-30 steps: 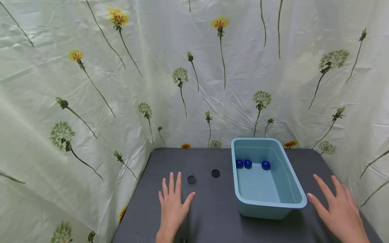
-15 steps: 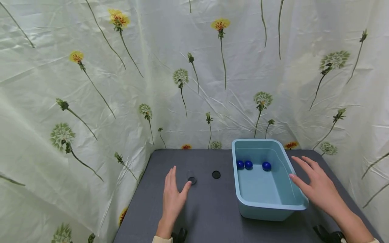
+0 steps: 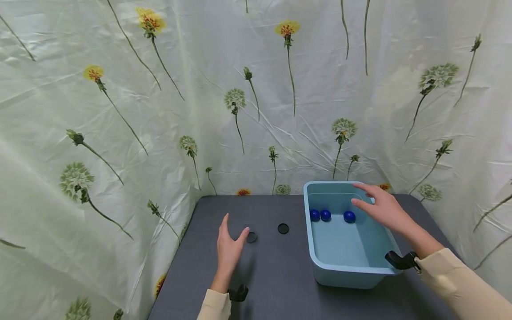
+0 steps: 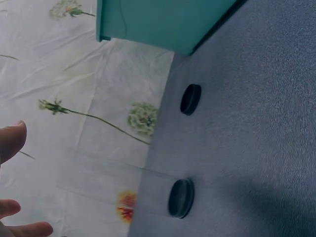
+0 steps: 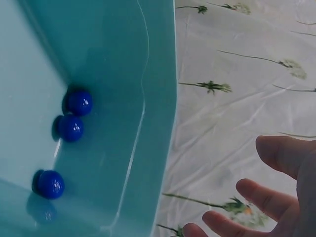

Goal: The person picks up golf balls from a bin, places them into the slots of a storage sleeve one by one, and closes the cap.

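Observation:
My left hand [image 3: 229, 249] hovers over the dark table, fingers and thumb apart, holding nothing. Just beyond its thumb stands a clear tube, hard to make out, on a black base [image 4: 181, 198]. A loose black round cap [image 3: 283, 228] lies to the right of it. My right hand [image 3: 383, 210] is above the back right part of a light blue plastic bin [image 3: 352, 279], its fingers spread and nothing in them. Inside the bin, two blue balls [image 5: 71, 128] sit side by side near the far left corner. A third blue ball [image 5: 51, 184] lies apart, farther right.
The dark grey table [image 3: 280, 275] carries the bin on its right side. A pale curtain with printed dandelions [image 3: 256, 111] hangs behind and along both sides. Black straps with camera mounts [image 3: 401, 260] sit at both wrists.
My right hand has moved left and forward, from beside the bin to above it. My left hand has turned thumb-side toward the tube and its fingers have drawn together. The balls and cap stay put.

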Action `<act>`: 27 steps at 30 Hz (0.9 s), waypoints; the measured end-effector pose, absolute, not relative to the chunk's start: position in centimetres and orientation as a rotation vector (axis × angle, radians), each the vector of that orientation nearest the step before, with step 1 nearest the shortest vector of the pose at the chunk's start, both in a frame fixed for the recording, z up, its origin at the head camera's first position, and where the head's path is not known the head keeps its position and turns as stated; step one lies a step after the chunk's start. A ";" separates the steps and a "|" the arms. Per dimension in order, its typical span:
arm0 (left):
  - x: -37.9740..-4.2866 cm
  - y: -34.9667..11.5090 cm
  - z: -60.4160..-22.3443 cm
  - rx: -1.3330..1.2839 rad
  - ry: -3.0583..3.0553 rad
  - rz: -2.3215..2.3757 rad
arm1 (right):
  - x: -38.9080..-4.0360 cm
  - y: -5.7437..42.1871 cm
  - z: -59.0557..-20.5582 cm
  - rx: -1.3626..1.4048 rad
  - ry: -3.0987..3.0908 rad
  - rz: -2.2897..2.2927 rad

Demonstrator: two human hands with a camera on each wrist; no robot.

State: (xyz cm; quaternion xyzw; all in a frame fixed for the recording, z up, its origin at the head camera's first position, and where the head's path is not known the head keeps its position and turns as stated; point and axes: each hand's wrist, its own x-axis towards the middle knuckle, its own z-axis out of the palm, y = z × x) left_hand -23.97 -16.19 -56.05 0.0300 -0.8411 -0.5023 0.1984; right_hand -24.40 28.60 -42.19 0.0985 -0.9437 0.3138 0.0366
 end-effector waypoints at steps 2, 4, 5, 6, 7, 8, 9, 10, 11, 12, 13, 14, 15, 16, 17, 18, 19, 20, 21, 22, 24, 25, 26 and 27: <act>-24.7 -16.1 -56.5 0.083 -2.334 -1.427 | -25.7 28.1 -42.4 0.315 -2.920 0.987; -25.4 -16.0 -57.1 0.089 -2.321 -1.454 | -26.8 27.6 -42.9 0.328 -2.943 0.983; -25.8 -16.0 -57.4 0.096 -2.317 -1.465 | -27.3 27.4 -43.2 0.339 -2.950 0.980; -26.0 -15.9 -57.7 0.105 -2.319 -1.483 | -27.7 27.2 -43.6 0.339 -2.959 0.975; -26.3 -15.9 -58.0 0.111 -2.317 -1.503 | -28.1 27.0 -44.0 0.339 -2.969 0.973; -26.5 -15.8 -58.2 0.120 -2.317 -1.520 | -28.5 26.8 -44.5 0.338 -2.980 0.972; -26.7 -15.8 -58.4 0.126 -2.313 -1.540 | -28.8 26.7 -44.9 0.331 -2.992 0.973; -26.8 -15.7 -58.6 0.130 -2.307 -1.560 | -29.1 26.6 -45.4 0.322 -3.007 0.974; -26.9 -15.7 -58.8 0.137 -2.305 -1.574 | -29.4 26.4 -45.8 0.305 -3.024 0.975; -27.0 -15.7 -58.9 0.139 -2.303 -1.592 | -29.7 26.4 -46.2 0.285 -3.046 0.974; -27.1 -15.6 -59.1 0.143 -2.304 -1.602 | -30.0 26.4 -46.6 0.265 -3.068 0.973; -27.2 -15.6 -59.3 0.146 -2.307 -1.609 | -30.3 26.3 -47.0 0.242 -3.091 0.968; -27.3 -15.5 -59.4 0.149 -2.310 -1.620 | -30.5 26.3 -47.4 0.214 -3.115 0.961; -27.4 -15.5 -59.5 0.150 -2.315 -1.632 | -30.7 26.3 -47.7 0.189 -3.135 0.956; -27.5 -15.5 -59.7 0.151 -2.319 -1.642 | -31.0 26.3 -47.9 0.162 -3.153 0.957; -27.7 -15.4 -59.8 0.148 -2.321 -1.652 | -31.2 26.3 -48.1 0.141 -3.170 0.952; -27.8 -15.4 -59.9 0.147 -2.327 -1.654 | -31.4 26.2 -48.4 0.119 -3.185 0.954; -27.9 -15.3 -60.0 0.144 -2.327 -1.662 | -31.6 26.2 -48.6 0.102 -3.200 0.953; -28.0 -15.3 -60.0 0.138 -2.328 -1.659 | -31.8 26.2 -48.8 0.086 -3.212 0.952; -28.2 -15.2 -60.1 0.130 -2.329 -1.652 | -32.0 26.1 -49.1 0.073 -3.225 0.955; -28.3 -15.1 -60.2 0.111 -2.340 -1.637 | -32.3 26.1 -49.7 0.050 -3.248 0.945; -28.4 -15.0 -60.3 0.097 -2.346 -1.631 | -32.5 26.1 -50.1 0.032 -3.259 0.947; -28.4 -15.0 -60.3 0.083 -2.351 -1.629 | -32.6 26.1 -50.4 0.018 -3.269 0.943; -28.5 -14.9 -60.4 0.065 -2.357 -1.628 | -32.8 26.1 -50.7 0.004 -3.276 0.943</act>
